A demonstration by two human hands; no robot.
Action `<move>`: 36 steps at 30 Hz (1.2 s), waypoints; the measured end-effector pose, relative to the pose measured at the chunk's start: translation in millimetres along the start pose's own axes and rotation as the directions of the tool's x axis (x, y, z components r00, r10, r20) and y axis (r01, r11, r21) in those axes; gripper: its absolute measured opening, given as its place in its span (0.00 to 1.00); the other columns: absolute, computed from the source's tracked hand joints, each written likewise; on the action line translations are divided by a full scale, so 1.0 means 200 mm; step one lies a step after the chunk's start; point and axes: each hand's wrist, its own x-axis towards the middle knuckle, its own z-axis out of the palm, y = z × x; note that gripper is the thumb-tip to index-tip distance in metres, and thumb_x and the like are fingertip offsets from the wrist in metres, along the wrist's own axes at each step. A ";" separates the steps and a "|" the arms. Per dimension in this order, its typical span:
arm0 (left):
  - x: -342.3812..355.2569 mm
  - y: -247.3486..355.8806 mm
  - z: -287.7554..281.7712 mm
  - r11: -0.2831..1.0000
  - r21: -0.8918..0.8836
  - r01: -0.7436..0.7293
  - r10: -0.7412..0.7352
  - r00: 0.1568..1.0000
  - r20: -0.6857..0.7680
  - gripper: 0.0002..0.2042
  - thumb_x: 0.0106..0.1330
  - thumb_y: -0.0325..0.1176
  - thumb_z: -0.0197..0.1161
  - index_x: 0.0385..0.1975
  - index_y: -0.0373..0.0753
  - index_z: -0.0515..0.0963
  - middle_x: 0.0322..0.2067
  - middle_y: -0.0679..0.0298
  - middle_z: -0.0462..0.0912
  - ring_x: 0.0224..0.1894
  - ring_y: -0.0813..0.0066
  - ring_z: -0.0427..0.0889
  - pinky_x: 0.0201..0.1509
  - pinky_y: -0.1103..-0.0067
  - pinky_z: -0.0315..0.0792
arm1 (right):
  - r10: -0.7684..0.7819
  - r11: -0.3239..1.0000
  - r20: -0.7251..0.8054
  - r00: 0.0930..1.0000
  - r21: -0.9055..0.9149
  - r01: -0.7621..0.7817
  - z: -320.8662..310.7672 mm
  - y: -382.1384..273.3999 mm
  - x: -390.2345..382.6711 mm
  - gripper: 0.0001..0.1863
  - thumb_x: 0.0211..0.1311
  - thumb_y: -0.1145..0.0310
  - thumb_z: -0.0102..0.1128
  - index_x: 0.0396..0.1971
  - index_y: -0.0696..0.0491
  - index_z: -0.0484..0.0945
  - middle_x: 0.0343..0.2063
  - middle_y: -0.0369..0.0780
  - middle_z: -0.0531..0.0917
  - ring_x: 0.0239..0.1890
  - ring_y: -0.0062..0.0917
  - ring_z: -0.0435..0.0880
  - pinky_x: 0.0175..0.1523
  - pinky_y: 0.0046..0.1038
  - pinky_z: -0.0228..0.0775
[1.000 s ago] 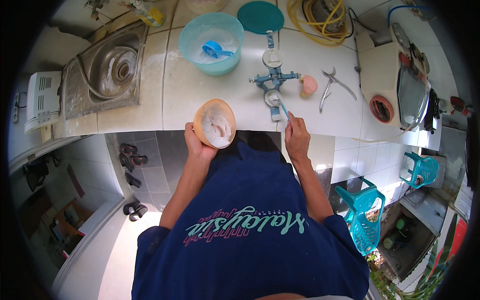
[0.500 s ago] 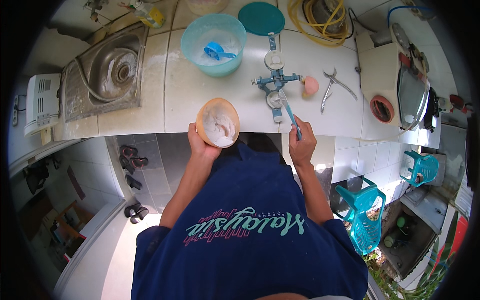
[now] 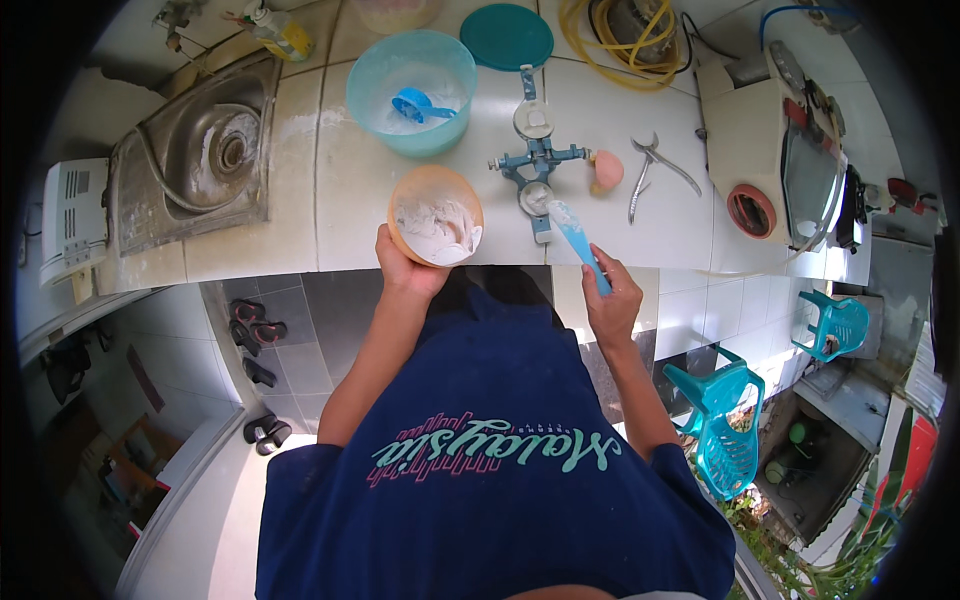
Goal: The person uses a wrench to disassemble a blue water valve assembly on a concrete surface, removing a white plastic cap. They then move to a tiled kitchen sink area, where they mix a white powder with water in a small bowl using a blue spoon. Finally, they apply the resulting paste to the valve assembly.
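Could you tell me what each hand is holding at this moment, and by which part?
Left hand cups the orange mixing bowl from underneath, at its near side. Right hand grips the blue spatula by its handle end.

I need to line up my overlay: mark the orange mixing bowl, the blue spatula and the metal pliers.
orange mixing bowl point(image 3: 402, 205), head view, bare left rim.
blue spatula point(image 3: 577, 240), head view, mid blade.
metal pliers point(image 3: 650, 160), head view, near the pivot.

left hand point(image 3: 408, 268): cups orange bowl point(image 3: 436, 215) | right hand point(image 3: 612, 300): blue spatula point(image 3: 578, 243), tip on articulator point(image 3: 538, 165)

A yellow squeeze bottle point(image 3: 281, 34) with a label stands behind the sink point(image 3: 200, 165).
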 end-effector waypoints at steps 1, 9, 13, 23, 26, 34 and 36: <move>0.01 0.02 -0.01 1.000 0.001 -0.007 0.007 1.000 -0.015 0.25 0.69 0.47 0.43 0.62 0.41 0.68 0.60 0.54 0.71 0.61 0.52 0.71 0.62 0.52 0.68 | 0.000 0.999 0.022 1.000 -0.041 0.001 0.00 0.05 0.02 0.16 0.58 0.76 0.61 0.48 0.53 0.83 0.25 0.41 0.80 0.23 0.32 0.78 0.30 0.29 0.70; 0.01 0.05 -0.14 1.000 -0.013 -0.015 0.015 0.999 -0.034 0.26 0.68 0.46 0.43 0.63 0.42 0.67 0.61 0.54 0.70 0.62 0.51 0.70 0.63 0.48 0.66 | 0.076 0.992 0.112 0.991 -0.105 -0.064 0.06 0.08 0.01 0.15 0.59 0.76 0.59 0.46 0.54 0.83 0.28 0.43 0.82 0.24 0.29 0.80 0.31 0.28 0.71; 0.00 0.04 -0.19 1.000 -0.008 -0.009 0.009 0.998 -0.070 0.27 0.68 0.46 0.41 0.64 0.42 0.67 0.62 0.54 0.69 0.63 0.50 0.69 0.63 0.47 0.65 | 0.065 0.990 0.123 0.990 -0.135 -0.048 0.07 0.03 0.03 0.15 0.59 0.77 0.59 0.47 0.54 0.83 0.28 0.42 0.82 0.23 0.28 0.79 0.30 0.28 0.70; 0.00 0.05 -0.22 0.999 -0.019 -0.038 0.037 0.997 -0.072 0.28 0.67 0.45 0.39 0.65 0.41 0.66 0.62 0.53 0.69 0.63 0.50 0.69 0.64 0.48 0.65 | -0.085 0.970 0.166 0.982 -0.210 0.119 0.06 0.08 0.05 0.17 0.59 0.78 0.59 0.48 0.50 0.83 0.25 0.40 0.78 0.21 0.27 0.77 0.27 0.28 0.70; -0.01 0.04 -0.20 0.999 -0.015 -0.040 0.039 0.996 -0.080 0.28 0.67 0.45 0.38 0.64 0.41 0.66 0.62 0.53 0.69 0.63 0.50 0.69 0.64 0.48 0.65 | -0.102 0.966 0.157 0.982 -0.219 0.135 0.06 0.09 0.05 0.17 0.58 0.78 0.60 0.48 0.49 0.83 0.26 0.39 0.78 0.20 0.26 0.77 0.26 0.27 0.70; -0.02 0.05 -0.22 0.999 -0.005 -0.046 0.045 0.993 -0.110 0.28 0.67 0.45 0.38 0.64 0.41 0.66 0.62 0.53 0.69 0.63 0.50 0.69 0.64 0.48 0.65 | -0.058 0.971 0.110 0.992 -0.225 0.082 0.05 0.03 0.17 0.16 0.57 0.76 0.61 0.46 0.48 0.84 0.26 0.38 0.79 0.21 0.30 0.79 0.27 0.30 0.72; -0.03 0.05 -0.21 0.999 0.000 -0.045 0.044 0.992 -0.114 0.28 0.67 0.45 0.38 0.65 0.41 0.66 0.62 0.53 0.69 0.64 0.50 0.69 0.64 0.48 0.65 | -0.081 0.954 0.164 0.983 -0.271 0.124 0.09 0.06 0.19 0.16 0.58 0.76 0.61 0.46 0.48 0.84 0.26 0.38 0.79 0.21 0.31 0.80 0.28 0.31 0.73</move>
